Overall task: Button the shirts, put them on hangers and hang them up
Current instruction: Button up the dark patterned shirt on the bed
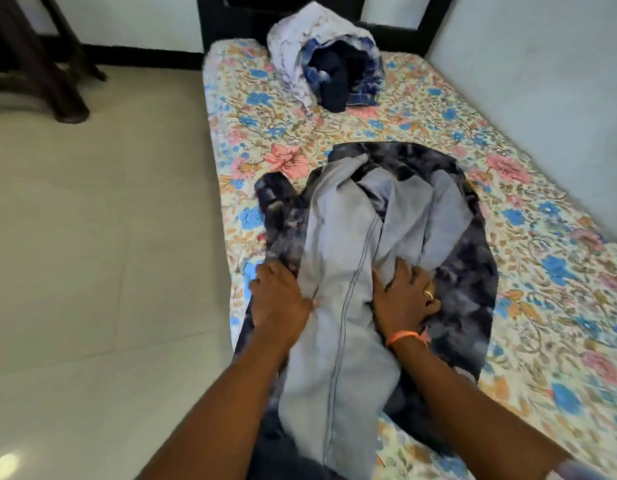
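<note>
One shirt [338,271] is laid lengthwise on the mattress [507,188] at centre frame, dark mottled blue outside with its pale grey inner face turned up and a stitched seam running down the middle. One heap of further garments [326,60] is seen at the upper centre of the frame, well apart from the shirt; a white patterned piece, a blue-and-white piece and a dark navy piece are made out in it, but the exact count cannot be told because they are bundled together. Two hands are recorded. The left hand [279,299] is placed at the left edge of the grey fabric, fingers curled onto the cloth where grey meets dark; whether a fold is actually pinched cannot be told. The right hand [405,296] is closed over bunched grey fabric at the right of the seam, a ring on one finger and one orange band [402,337] at the wrist. Both forearms are extended from the bottom of the frame and part of the shirt's lower end is covered by them. The mattress is covered in a floral sheet. Pale floor tiles [92,254] occupy the left half, and dark wooden furniture legs [47,64] stand at upper left. A dark bed frame [230,15] is seen behind the heap, against a pale wall [542,81].
</note>
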Available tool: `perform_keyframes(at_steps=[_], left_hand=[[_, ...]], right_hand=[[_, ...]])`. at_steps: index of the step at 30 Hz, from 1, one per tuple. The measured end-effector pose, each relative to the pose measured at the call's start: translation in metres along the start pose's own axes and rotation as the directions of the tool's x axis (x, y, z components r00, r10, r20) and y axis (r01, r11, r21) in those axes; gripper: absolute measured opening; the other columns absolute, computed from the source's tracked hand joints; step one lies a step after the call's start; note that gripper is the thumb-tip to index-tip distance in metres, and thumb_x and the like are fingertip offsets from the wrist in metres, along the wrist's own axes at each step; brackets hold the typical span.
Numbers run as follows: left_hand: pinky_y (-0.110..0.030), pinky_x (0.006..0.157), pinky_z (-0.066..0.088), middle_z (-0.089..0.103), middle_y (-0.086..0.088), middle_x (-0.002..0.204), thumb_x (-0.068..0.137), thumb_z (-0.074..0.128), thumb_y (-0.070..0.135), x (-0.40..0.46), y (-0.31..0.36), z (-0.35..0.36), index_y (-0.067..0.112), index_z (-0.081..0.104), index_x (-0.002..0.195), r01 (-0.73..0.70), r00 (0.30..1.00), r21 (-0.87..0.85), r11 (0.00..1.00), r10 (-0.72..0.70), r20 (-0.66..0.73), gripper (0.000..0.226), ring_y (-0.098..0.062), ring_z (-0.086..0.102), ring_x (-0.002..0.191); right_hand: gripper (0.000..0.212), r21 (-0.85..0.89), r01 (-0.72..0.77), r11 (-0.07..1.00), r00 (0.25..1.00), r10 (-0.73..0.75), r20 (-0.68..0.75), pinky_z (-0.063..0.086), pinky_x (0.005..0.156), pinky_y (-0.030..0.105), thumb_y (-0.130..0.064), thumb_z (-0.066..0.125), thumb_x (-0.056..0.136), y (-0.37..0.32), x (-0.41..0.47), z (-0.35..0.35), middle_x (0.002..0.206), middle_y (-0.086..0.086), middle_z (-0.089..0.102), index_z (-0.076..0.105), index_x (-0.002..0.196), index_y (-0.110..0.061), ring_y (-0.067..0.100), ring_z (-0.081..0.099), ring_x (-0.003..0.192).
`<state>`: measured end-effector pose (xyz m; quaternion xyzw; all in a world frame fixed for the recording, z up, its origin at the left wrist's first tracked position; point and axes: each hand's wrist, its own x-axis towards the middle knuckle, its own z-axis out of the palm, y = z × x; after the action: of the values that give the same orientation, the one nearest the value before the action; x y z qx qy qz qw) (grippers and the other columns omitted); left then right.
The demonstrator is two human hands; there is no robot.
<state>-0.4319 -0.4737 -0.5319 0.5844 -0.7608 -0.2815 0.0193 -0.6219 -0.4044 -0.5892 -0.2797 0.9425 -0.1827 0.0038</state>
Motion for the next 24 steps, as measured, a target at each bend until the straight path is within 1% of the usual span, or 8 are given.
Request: perform_keyframes(at_steps=[3, 6, 10, 13, 15, 17, 21, 24], left_hand=[[-0.047, 0.099, 0.043, 0.036, -0.018, 0.138, 0.078, 0.076, 0.05, -0.031, -0.006, -0.005, 0.002, 0.024, 0.145, 0.223, 0.973, 0.008, 0.975, -0.223, 0.053, 0.097, -0.04, 0.042, 0.127], [-0.041, 0.089, 0.05, 0.058, -0.018, 0.125, 0.081, 0.074, 0.028, -0.066, -0.015, -0.002, 0.003, 0.056, 0.123, 0.238, 0.97, -0.066, 0.969, -0.233, 0.072, 0.052, -0.037, 0.057, 0.113], [-0.043, 0.084, 0.052, 0.059, -0.019, 0.116, 0.091, 0.054, 0.014, -0.101, -0.009, 0.018, 0.003, 0.052, 0.121, 0.312, 0.936, -0.209, 0.927, -0.338, -0.101, 0.032, -0.039, 0.059, 0.106], [-0.04, 0.07, 0.05, 0.064, -0.016, 0.101, 0.092, 0.047, 0.011, -0.114, -0.003, 0.032, 0.007, 0.051, 0.124, 0.247, 0.922, -0.276, 0.929, -0.313, -0.228, 0.032, -0.037, 0.061, 0.09], [-0.04, 0.066, 0.05, 0.064, -0.011, 0.085, 0.092, 0.054, 0.014, -0.12, -0.001, 0.03, 0.008, 0.058, 0.099, 0.221, 0.91, -0.354, 0.909, -0.322, -0.26, 0.011, -0.034, 0.06, 0.078], [-0.038, 0.064, 0.05, 0.062, -0.006, 0.073, 0.09, 0.061, 0.017, -0.123, 0.004, 0.024, 0.009, 0.056, 0.08, 0.174, 0.908, -0.384, 0.907, -0.298, -0.293, 0.013, -0.03, 0.06, 0.071], [-0.03, 0.051, 0.038, 0.053, 0.0, 0.067, 0.089, 0.06, 0.019, -0.127, 0.021, 0.01, 0.015, 0.045, 0.07, 0.074, 0.923, -0.225, 0.972, -0.152, -0.353, 0.024, -0.019, 0.051, 0.06], [-0.028, 0.05, 0.029, 0.05, 0.0, 0.069, 0.092, 0.06, 0.02, -0.127, 0.044, 0.003, 0.018, 0.04, 0.067, -0.054, 0.922, -0.188, 0.981, -0.023, -0.386, 0.032, -0.013, 0.045, 0.057]], right_hand=[[0.062, 0.084, 0.029, 0.996, 0.998, -0.034, 0.051, 0.02, 0.106, 0.057, -0.061, 0.061, 0.083, 0.003, -0.003, -0.011, 0.143, 0.014, 0.04, 0.051, 0.133, -0.024, 0.038, 0.036, 0.13], [0.058, 0.186, 0.05, 0.981, 0.977, -0.086, 0.193, 0.025, 0.109, 0.052, -0.052, 0.065, 0.082, 0.016, -0.004, -0.033, 0.142, 0.015, 0.04, 0.053, 0.129, -0.02, 0.038, 0.038, 0.132], [0.039, 0.211, 0.175, 0.962, 0.939, -0.228, 0.258, 0.036, 0.104, 0.04, -0.026, 0.065, 0.083, 0.049, -0.011, -0.049, 0.134, 0.021, 0.041, 0.064, 0.121, -0.018, 0.04, 0.041, 0.123], [0.036, 0.239, 0.198, 0.951, 0.941, -0.252, 0.224, 0.039, 0.099, 0.039, -0.019, 0.069, 0.079, 0.071, -0.017, -0.051, 0.126, 0.018, 0.042, 0.068, 0.115, -0.016, 0.039, 0.044, 0.112], [0.031, 0.273, 0.215, 0.938, 0.945, -0.27, 0.184, 0.046, 0.093, 0.041, -0.021, 0.073, 0.078, 0.079, -0.014, -0.052, 0.115, 0.018, 0.049, 0.068, 0.107, -0.013, 0.039, 0.05, 0.106], [0.024, 0.273, 0.275, 0.922, 0.929, -0.327, 0.172, 0.051, 0.079, 0.041, -0.028, 0.072, 0.081, 0.084, -0.008, -0.055, 0.098, 0.016, 0.059, 0.063, 0.095, -0.011, 0.036, 0.057, 0.095], [0.028, 0.217, 0.318, 0.923, 0.901, -0.366, 0.234, 0.048, 0.062, 0.036, -0.033, 0.066, 0.09, 0.084, 0.005, -0.067, 0.078, 0.012, 0.064, 0.052, 0.076, -0.012, 0.033, 0.062, 0.076], [0.034, 0.302, 0.307, 0.902, 0.884, -0.388, 0.261, 0.045, 0.061, 0.04, -0.017, 0.072, 0.083, 0.086, 0.016, -0.087, 0.064, 0.015, 0.061, 0.049, 0.058, -0.011, 0.032, 0.059, 0.065]])
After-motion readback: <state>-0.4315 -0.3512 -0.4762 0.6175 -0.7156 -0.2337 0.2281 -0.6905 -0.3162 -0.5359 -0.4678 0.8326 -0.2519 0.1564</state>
